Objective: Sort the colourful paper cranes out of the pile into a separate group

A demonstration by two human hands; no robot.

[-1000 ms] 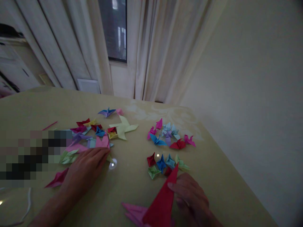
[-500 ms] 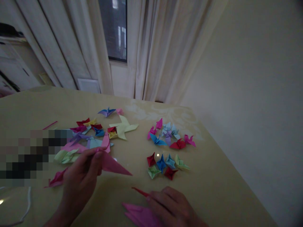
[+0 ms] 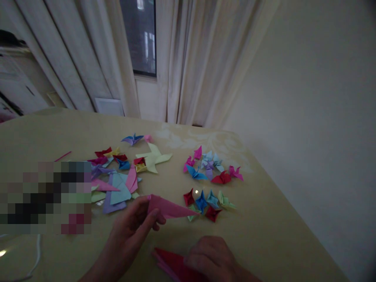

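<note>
My left hand (image 3: 133, 227) pinches a pink folded paper piece (image 3: 170, 207), a long pointed shape held just above the yellowish table (image 3: 264, 219) and aimed right. My right hand (image 3: 210, 260) lies closed on a red folded paper piece (image 3: 172, 262) that rests over a pink one at the near edge. Just beyond the pink tip sits a cluster of small origami figures (image 3: 207, 201) in red, blue and green.
A second cluster of small origami figures (image 3: 210, 166) lies farther back right. A pile of coloured folded papers (image 3: 117, 176) and a pale yellow pinwheel (image 3: 154, 156) spread on the left. Curtains (image 3: 188, 58), a window and a plain wall stand behind the table.
My left hand carried the pink piece from the left pile toward the middle. My right hand laid the red piece down flat on the pink one near the edge.
</note>
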